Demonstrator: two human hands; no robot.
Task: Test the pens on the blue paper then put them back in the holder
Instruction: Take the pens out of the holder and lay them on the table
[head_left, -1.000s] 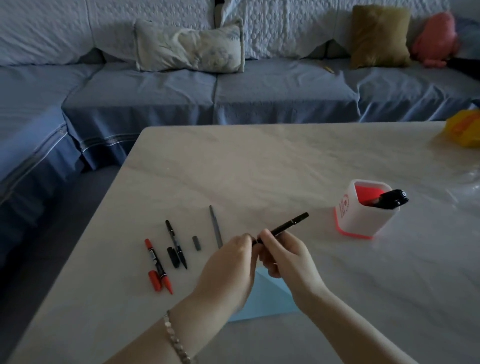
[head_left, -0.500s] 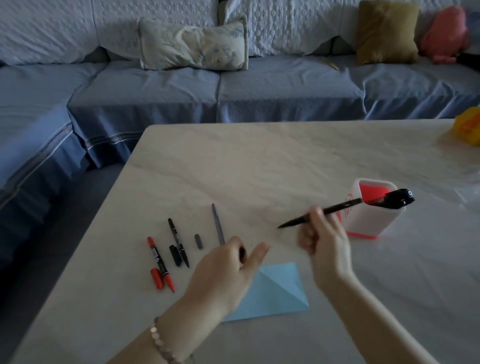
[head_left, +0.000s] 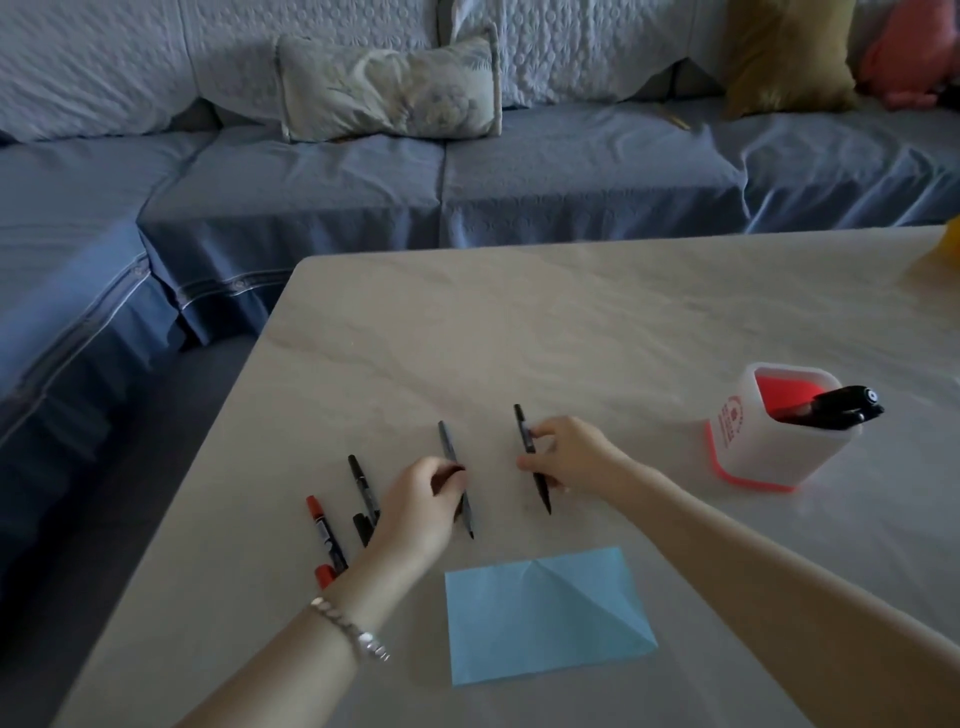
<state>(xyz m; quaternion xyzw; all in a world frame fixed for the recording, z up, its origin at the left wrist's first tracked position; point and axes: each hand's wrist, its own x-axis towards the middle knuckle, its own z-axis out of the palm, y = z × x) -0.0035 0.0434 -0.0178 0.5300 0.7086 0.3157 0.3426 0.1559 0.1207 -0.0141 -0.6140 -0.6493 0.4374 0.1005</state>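
A blue paper (head_left: 540, 613) lies flat on the table in front of me. My right hand (head_left: 569, 457) pinches an uncapped black pen (head_left: 531, 457) that lies against the table, tip toward me. My left hand (head_left: 418, 501) is curled over a grey pen (head_left: 445, 441), with what looks like a small dark cap (head_left: 457, 471) between thumb and fingers. Left of it lie a black marker (head_left: 359, 480) and a red marker (head_left: 324, 530), each with its cap beside it. The white holder (head_left: 748, 436) with a red inside stands at the right and holds black markers (head_left: 841, 405).
The pale marble table (head_left: 519, 322) ends at its left edge beside a blue sofa (head_left: 322, 192) with cushions. A yellow object (head_left: 953, 244) shows at the far right edge of the table.
My right hand has swung the black pen from near the holder down to the table. My left hand has moved forward with the cap onto the grey pen. The blue paper is uncovered.
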